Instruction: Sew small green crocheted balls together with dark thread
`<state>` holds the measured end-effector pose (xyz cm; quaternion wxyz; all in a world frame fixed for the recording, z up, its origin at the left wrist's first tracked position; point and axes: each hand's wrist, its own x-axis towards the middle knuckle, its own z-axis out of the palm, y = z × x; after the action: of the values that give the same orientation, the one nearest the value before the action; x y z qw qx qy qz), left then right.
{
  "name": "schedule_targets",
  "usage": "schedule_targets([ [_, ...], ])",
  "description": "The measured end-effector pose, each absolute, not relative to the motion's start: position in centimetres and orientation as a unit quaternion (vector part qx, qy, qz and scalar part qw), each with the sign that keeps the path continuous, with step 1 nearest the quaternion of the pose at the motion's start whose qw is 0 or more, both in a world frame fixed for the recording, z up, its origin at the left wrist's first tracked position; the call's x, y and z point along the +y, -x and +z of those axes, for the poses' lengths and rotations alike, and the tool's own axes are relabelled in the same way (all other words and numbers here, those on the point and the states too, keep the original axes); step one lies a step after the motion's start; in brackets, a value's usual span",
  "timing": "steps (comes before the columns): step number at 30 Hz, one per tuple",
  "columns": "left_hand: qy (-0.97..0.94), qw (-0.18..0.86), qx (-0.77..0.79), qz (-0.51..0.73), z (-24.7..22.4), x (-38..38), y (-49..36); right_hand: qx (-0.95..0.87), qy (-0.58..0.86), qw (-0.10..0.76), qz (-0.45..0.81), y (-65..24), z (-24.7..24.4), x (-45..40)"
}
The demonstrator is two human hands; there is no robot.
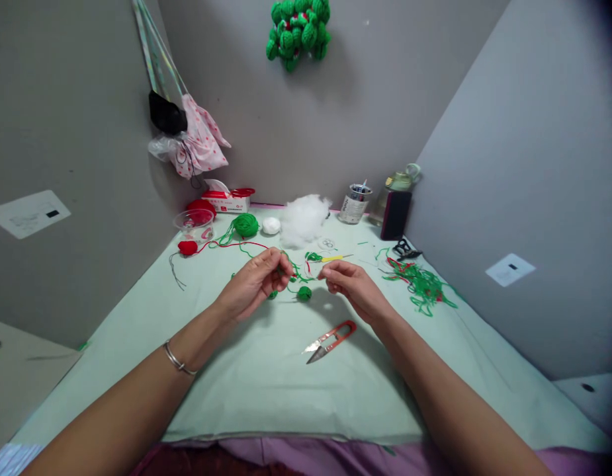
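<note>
Over the middle of the table my left hand (256, 281) is closed in a pinch on green yarn (308, 277), with a small spot of red beside its fingers. Opposite it, my right hand (352, 284) pinches the same yarn, which spans the short gap between the hands. Just below hangs or rests a small green crocheted ball (304, 293); which of the two I cannot tell. Another green piece (272, 295) is partly hidden by my left hand. Thread snips (330, 340) with orange handles lie nearer to me, blades pointing left.
A yellow-handled crochet hook (335, 258) lies behind my hands. White stuffing (306, 221), a green yarn ball (246, 225) and a red ball (187, 248) are farther back. At right are tangled yarn scraps (425, 287), a dark phone (395, 215) and a can (355, 206).
</note>
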<state>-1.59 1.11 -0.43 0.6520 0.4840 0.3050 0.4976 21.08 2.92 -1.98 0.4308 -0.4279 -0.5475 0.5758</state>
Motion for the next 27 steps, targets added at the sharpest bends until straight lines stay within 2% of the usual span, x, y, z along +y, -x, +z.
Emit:
schedule_targets([
  [5,-0.568,0.576,0.359,0.466,-2.4,0.8,0.6,-0.556,0.402,0.409,0.601,-20.5,-1.6,2.3],
  [15,-0.608,0.557,0.347,0.447,-4.0,0.4,-0.4,-0.602,0.402,0.432,0.539,-19.8,-1.4,1.4],
  [17,-0.646,0.504,0.360,0.446,-4.4,0.3,-0.5,-0.605,0.405,0.425,0.538,-19.8,-1.5,1.2],
  [23,-0.813,0.215,0.349,0.413,-5.4,0.1,-0.4,-0.629,0.412,0.418,0.510,-19.3,-1.2,0.6],
  [27,-0.840,0.122,0.336,0.408,-5.8,0.2,-0.5,-0.644,0.413,0.413,0.495,-19.3,-1.1,0.5],
])
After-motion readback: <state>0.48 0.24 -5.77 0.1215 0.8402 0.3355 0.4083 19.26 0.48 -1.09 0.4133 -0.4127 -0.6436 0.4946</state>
